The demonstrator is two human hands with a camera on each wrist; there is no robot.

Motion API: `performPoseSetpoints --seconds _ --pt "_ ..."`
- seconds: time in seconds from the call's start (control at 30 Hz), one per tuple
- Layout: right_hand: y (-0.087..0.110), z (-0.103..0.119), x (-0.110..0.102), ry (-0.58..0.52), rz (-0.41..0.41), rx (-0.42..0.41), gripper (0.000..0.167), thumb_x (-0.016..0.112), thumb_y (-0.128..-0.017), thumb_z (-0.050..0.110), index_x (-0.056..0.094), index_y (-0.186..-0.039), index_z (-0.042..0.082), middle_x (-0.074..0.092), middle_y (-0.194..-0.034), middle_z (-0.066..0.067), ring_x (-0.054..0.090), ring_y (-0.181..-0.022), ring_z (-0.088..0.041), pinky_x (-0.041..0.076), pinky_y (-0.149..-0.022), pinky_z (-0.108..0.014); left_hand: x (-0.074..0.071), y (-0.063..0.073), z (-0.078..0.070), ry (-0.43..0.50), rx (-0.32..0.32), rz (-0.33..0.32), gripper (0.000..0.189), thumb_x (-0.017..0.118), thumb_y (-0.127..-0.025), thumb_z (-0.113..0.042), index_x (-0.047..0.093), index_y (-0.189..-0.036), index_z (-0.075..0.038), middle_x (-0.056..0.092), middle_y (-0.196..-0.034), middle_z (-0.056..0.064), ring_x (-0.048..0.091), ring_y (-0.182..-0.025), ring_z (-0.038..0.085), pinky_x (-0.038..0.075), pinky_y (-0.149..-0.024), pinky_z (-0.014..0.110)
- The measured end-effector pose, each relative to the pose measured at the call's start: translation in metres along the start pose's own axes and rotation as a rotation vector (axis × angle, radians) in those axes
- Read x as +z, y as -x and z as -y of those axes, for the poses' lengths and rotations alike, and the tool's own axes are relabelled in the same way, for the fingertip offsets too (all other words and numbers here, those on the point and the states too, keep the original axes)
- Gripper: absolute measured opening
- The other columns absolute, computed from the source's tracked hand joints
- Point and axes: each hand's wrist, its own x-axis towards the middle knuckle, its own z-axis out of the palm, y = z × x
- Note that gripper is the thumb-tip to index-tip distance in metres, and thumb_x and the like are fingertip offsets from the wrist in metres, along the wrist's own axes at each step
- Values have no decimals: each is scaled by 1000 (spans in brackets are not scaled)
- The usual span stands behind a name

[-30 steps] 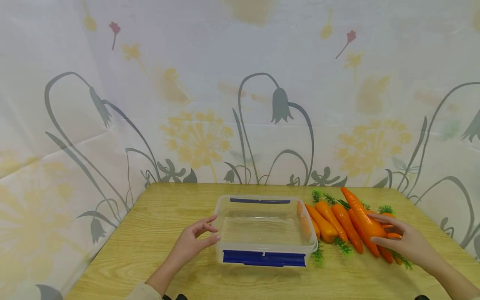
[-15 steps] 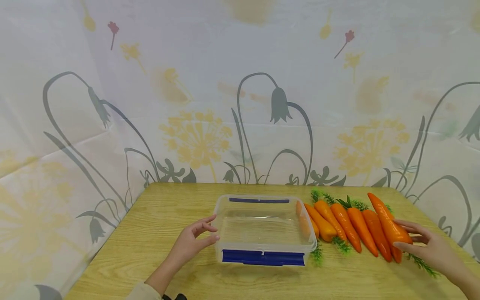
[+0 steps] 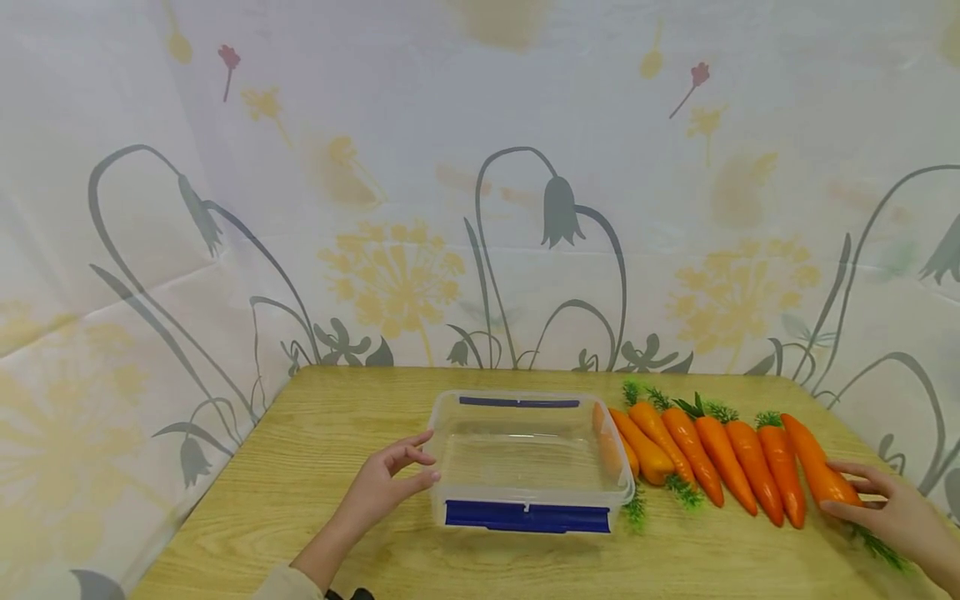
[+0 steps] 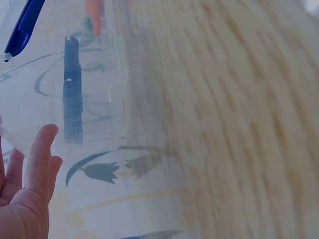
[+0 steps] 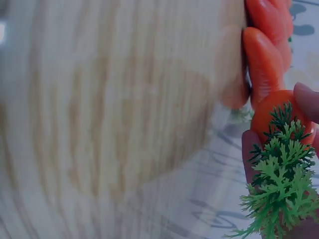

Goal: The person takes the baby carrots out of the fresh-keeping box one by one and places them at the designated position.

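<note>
In the head view, my right hand [image 3: 891, 505] holds an orange carrot [image 3: 813, 458] by its thick end, at the right end of a row of carrots [image 3: 738, 471]. The carrot's narrow tip points away from me. Its green leafy top [image 5: 286, 169] hangs over the palm in the right wrist view, where thumb and fingers lie on either side of the thick end. My left hand [image 3: 388, 485] is at the left side of a clear plastic container [image 3: 528, 506], fingers loosely bent and fingertips right at its wall. The container has blue clips and nothing inside.
The carrots lie side by side, some tips toward me, others away, on a wood-grain table [image 3: 300, 467]. The leftmost carrot shows through the container's right wall. A flower-patterned cloth [image 3: 420, 167] hangs behind the table's far edge.
My right hand has moved right and down with the carrot, from over the other carrots to the row's right end. The carrots beneath are now uncovered. The left hand and container have stayed put.
</note>
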Motion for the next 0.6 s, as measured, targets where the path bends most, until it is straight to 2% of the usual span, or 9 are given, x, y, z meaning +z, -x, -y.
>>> performPoseSetpoints --seconds 0.07,0.17,0.3,0.43,0.6 --pt "-2 -4 1 15 28 40 79 66 -87 38 32 -129 -19 36 -117 -48 46 -96 -58 52 -63 -41 0 0 0 -2 -1 -2 22 69 -85 -16 65 -99 0 45 -140 7 37 -128 36 44 -94 42" --pt "-4 -8 2 11 69 95 83 64 -86 42 29 -129 -20 41 -112 -48 49 -93 -54 52 -64 -44 0 0 -1 -1 3 -2 23 69 -85 -17 65 -100 0 45 -140 8 37 -128 37 44 -94 44" --pt "-6 -7 2 24 91 118 84 65 -86 42 29 -127 -21 49 -104 -46 56 -86 -47 51 -65 -46 1 0 0 2 9 -5 24 70 -85 -17 64 -100 1 45 -140 8 37 -128 38 43 -94 44" --pt "-7 -2 2 48 123 148 84 65 -85 45 32 -125 -21 49 -104 -46 53 -89 -51 49 -67 -48 0 0 0 3 6 -7 24 70 -85 -18 65 -100 0 45 -140 8 37 -128 38 43 -94 45" --pt "-8 1 1 27 173 163 83 63 -86 46 33 -124 -22 48 -106 -47 52 -92 -53 50 -68 -48 0 0 0 -13 6 -12 24 70 -85 -18 65 -99 -1 46 -139 7 36 -129 37 38 -98 51"
